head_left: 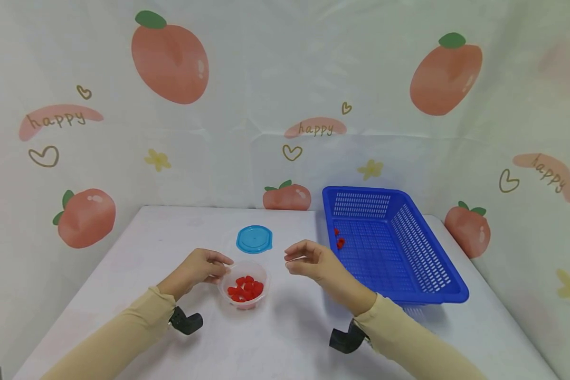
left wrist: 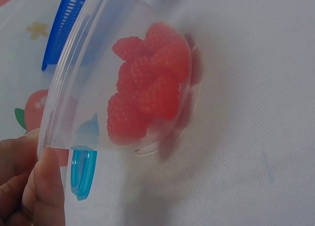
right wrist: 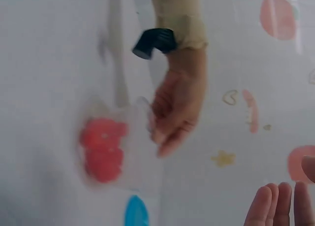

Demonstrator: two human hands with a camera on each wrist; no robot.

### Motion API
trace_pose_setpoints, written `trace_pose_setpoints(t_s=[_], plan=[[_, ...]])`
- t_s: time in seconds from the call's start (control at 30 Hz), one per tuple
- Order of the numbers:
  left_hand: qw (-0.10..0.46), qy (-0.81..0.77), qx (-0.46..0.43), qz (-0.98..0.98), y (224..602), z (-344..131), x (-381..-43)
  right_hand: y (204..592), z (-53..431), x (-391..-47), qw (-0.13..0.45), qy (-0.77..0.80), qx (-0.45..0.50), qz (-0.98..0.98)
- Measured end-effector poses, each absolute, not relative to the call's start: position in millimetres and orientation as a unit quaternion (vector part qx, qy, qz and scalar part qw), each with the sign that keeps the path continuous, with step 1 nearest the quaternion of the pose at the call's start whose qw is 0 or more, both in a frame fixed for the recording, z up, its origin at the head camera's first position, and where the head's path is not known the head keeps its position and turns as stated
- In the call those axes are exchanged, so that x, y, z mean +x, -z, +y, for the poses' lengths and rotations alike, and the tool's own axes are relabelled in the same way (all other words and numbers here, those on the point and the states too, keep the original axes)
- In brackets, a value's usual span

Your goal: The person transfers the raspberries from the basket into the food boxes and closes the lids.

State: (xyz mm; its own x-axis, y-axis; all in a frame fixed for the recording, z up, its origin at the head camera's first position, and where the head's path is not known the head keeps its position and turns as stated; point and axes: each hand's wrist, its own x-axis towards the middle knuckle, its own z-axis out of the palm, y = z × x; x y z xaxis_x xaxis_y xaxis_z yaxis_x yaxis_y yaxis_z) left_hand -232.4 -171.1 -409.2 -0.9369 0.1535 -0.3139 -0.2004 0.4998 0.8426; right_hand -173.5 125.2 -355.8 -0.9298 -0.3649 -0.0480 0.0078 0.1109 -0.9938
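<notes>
My left hand (head_left: 197, 270) pinches the rim of a clear plastic bowl (head_left: 262, 270) between thumb and fingers. Several red raspberries (head_left: 249, 287) lie in the bowl, and the left wrist view shows them through its see-through wall (left wrist: 93, 53). To the right of the bowl, my right hand (head_left: 319, 264) hovers above the table, its thumb apart from the slightly bent fingers and nothing between them. In the right wrist view its fingertips (right wrist: 280, 191) appear at the lower right corner, away from the bowl.
A blue lid (head_left: 254, 239) lies flat behind the bowl. On the right stands a blue perforated basket (head_left: 380, 248), with a few red raspberries (head_left: 340, 243) near its left side. A fruit-patterned sheet (head_left: 247, 158) hangs behind the white table (head_left: 171, 232).
</notes>
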Motion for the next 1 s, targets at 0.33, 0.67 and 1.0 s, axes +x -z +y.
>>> trace_pose_setpoints(t_s=[0.33,0.67,1.0], plan=[[0.178,-0.499,-0.014,0.848,408,-171,-232,309,180,-194,0.072,0.659,-0.116,0.740],[0.178,-0.502,-0.013,0.846,408,-171,-232,298,225,-237,0.039,0.626,-0.060,0.777],[0.177,-0.498,-0.017,0.849,408,-170,-232,322,241,-275,0.056,0.604,-0.021,0.795]])
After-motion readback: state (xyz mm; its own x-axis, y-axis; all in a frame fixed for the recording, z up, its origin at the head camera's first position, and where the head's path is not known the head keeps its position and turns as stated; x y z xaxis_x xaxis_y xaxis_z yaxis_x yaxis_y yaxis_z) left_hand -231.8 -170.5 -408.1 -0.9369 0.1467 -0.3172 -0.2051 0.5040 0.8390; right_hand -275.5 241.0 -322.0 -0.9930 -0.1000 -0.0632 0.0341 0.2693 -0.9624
